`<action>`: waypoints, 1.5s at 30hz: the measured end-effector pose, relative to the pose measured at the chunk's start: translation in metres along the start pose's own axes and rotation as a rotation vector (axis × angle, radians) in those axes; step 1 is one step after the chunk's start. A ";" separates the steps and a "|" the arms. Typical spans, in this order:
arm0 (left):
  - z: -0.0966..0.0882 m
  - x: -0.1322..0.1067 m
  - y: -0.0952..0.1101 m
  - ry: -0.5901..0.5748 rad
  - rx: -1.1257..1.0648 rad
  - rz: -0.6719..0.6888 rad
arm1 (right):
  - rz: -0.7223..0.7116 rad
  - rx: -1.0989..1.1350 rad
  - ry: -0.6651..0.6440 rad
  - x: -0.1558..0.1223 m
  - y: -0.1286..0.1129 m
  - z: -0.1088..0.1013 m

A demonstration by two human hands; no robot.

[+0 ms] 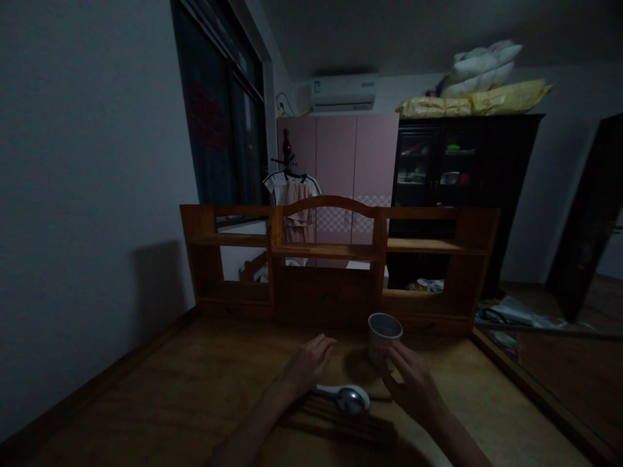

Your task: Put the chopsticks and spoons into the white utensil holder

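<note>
A grey metal cup (384, 326) stands upright near the shelf, right of centre. The fingers of my right hand (413, 383) are closed at its near right side; part of the grip is hidden. My left hand (307, 364) is held over the table to the cup's left, fingers stretched out and slightly bent, with nothing visible in them. Just below my left hand, a metal spoon (351, 402) lies on a white spoon (364, 391). Beneath and in front of them are several dark wooden chopsticks (360, 427), side by side and hard to separate in the dim light.
The wooden table (195, 383) has a low wooden shelf unit (324, 253) along its back edge. A white wall (97, 227) borders the left side, and a raised wooden edge (535, 389) runs along the right. Behind are a pink wardrobe (335, 155) and a dark cabinet (487, 168).
</note>
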State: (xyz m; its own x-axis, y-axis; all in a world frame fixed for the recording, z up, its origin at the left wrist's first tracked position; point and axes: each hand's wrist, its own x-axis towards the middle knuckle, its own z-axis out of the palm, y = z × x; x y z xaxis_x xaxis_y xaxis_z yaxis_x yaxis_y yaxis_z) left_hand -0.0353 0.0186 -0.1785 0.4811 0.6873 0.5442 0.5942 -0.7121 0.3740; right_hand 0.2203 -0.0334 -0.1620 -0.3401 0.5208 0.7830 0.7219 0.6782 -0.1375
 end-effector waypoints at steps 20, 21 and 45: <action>0.015 -0.015 0.025 -0.300 0.025 0.072 | 0.347 0.087 -0.679 -0.023 0.020 0.013; 0.015 -0.014 0.025 -0.292 0.029 0.067 | 0.348 0.075 -0.695 -0.023 0.021 0.013; -0.010 0.000 -0.005 0.608 -0.059 -0.058 | 0.394 0.435 -0.090 0.002 -0.015 0.018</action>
State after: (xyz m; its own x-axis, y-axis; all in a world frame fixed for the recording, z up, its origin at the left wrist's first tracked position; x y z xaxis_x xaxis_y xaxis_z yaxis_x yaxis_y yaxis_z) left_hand -0.0442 0.0208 -0.1729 -0.0152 0.5329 0.8461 0.5636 -0.6944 0.4474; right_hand 0.1979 -0.0328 -0.1690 -0.1605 0.8056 0.5703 0.4977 0.5650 -0.6581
